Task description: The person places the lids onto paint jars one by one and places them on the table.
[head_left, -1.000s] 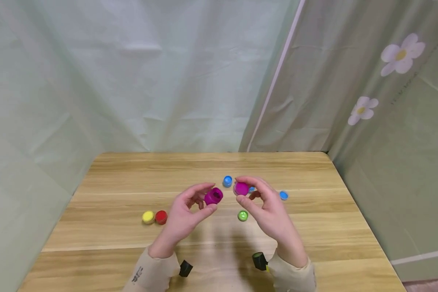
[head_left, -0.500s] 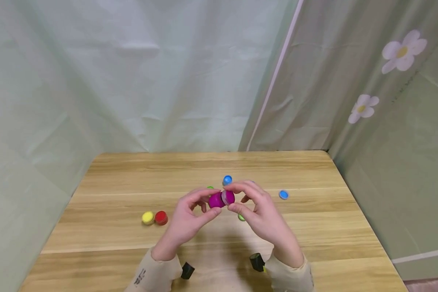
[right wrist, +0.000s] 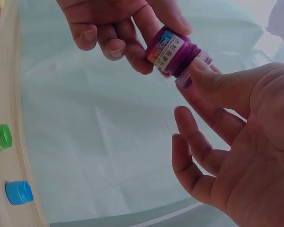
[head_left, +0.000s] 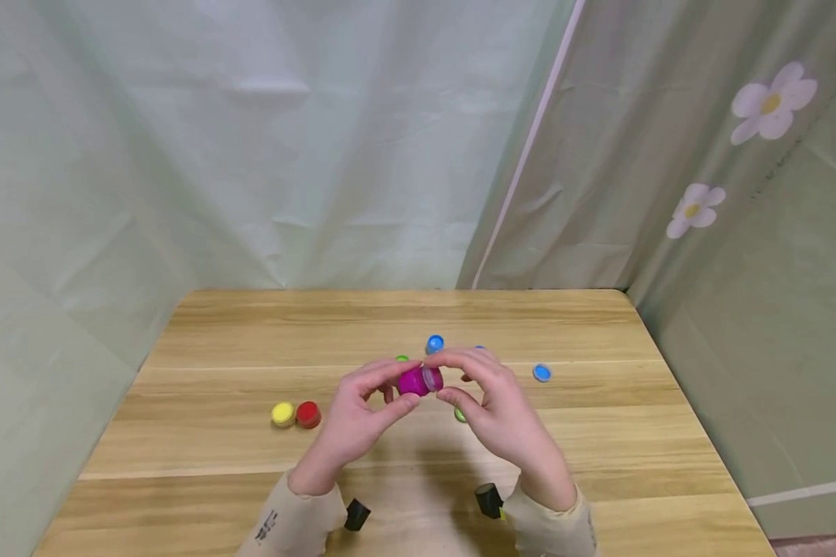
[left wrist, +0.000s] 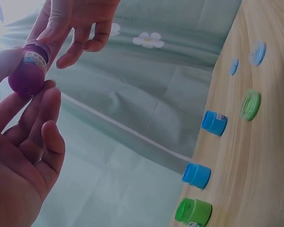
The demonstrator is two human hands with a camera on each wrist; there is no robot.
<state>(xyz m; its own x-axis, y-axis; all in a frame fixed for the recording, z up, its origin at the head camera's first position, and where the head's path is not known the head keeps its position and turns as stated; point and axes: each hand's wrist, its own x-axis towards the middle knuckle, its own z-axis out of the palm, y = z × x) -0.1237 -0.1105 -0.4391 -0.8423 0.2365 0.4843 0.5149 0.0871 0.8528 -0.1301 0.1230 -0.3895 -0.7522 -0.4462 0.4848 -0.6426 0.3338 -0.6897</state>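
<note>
Since a second ago, both hands have closed the gap: the magenta jar and its lid, then held apart, now meet above the middle of the table. Left hand (head_left: 351, 418) pinches the magenta jar (head_left: 412, 381) between thumb and fingertips, the jar lying sideways with its mouth toward the other hand. Right hand (head_left: 501, 414) pinches the clear-rimmed lid (head_left: 433, 378) with thumb and forefinger, set against the jar's threaded neck; the right wrist view shows the lid (right wrist: 193, 71) sitting on the neck, its other fingers spread loosely below.

Just beyond the hands stand a blue jar (head_left: 435, 343) and a green jar (head_left: 402, 359), the latter mostly hidden by the left fingers. A green lid (head_left: 459, 415) peeps out under the right thumb. A blue lid (head_left: 542, 372) lies to the right, apart from the rest. Left of the hands, a yellow jar (head_left: 282, 414) and a red jar (head_left: 309, 415) sit touching. All rest on a wooden table (head_left: 599, 433), backed by a pale green curtain (head_left: 286, 155) with a flower print (head_left: 769, 103) at the right.
</note>
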